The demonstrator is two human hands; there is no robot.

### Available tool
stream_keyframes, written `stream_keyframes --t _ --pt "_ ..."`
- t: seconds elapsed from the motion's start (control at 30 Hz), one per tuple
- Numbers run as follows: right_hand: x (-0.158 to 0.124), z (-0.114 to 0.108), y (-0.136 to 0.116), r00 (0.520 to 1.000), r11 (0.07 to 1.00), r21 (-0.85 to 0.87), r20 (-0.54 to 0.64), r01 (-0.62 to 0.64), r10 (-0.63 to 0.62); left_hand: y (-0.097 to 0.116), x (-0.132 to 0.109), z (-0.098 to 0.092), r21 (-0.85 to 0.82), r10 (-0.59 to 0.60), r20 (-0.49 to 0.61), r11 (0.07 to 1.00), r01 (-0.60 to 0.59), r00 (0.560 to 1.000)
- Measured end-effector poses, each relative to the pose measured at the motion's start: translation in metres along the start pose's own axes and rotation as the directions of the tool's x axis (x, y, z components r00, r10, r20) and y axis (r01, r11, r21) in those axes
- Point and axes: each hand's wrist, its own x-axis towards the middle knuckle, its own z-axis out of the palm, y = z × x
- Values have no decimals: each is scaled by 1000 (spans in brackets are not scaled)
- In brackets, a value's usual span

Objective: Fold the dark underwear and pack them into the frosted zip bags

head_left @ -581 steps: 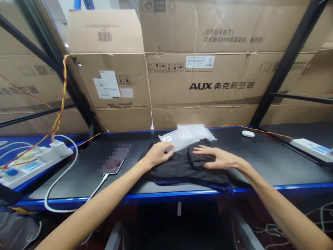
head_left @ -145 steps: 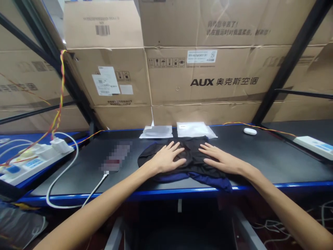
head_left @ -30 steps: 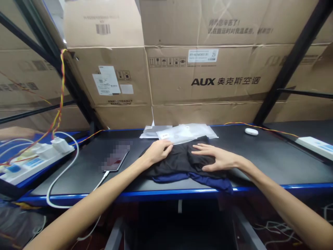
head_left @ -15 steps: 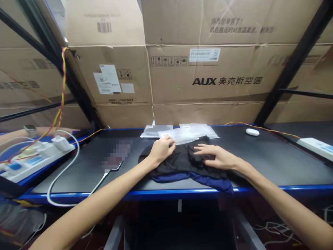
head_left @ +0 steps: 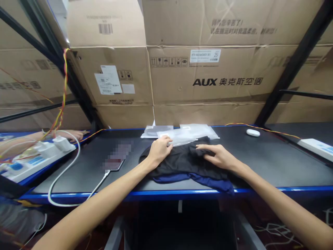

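Observation:
A black garment [head_left: 182, 161] with a dark blue layer under it lies bunched on the black worktop [head_left: 260, 163]. My left hand [head_left: 159, 150] rests on the garment's upper left part, fingers curled and pinching the near edge of a clear plastic bag [head_left: 179, 137]. My right hand [head_left: 217, 155] lies on the garment's right side, fingers bent and pressing into a fold of the cloth. Two more clear bags, one on the left [head_left: 156, 130] and one on the right [head_left: 200, 129], lie flat behind.
A phone [head_left: 114, 163] on a white cable lies left of the garment. A power strip [head_left: 33, 158] sits far left, where another person's hand [head_left: 74, 133] reaches in. A white earbud case [head_left: 253, 132] and a second strip [head_left: 316, 146] are on the right. Cardboard boxes [head_left: 203, 80] wall the back.
My left hand has drawn the clear bag slightly toward the garment. My right hand's fingers have curled from flat into the fabric. The other person's hand has moved further in at the left.

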Motion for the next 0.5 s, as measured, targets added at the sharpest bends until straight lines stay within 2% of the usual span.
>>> stream_keyframes --t 0.17,0.23,0.37,0.5 --pt "5 0 -8 985 999 36 -169 -28 34 -1 -2 4 -28 55 4 998 -55 998" --pt "8 4 -14 986 1000 24 -168 -1 5 0 -3 5 -42 81 13 996 -81 997" --pt "14 14 -29 990 993 -50 -87 106 -110 3 -5 7 -48 115 51 993 -112 992" --pt "20 20 -37 981 984 -86 -105 157 -166 5 -5 5 -71 153 76 986 -148 985"
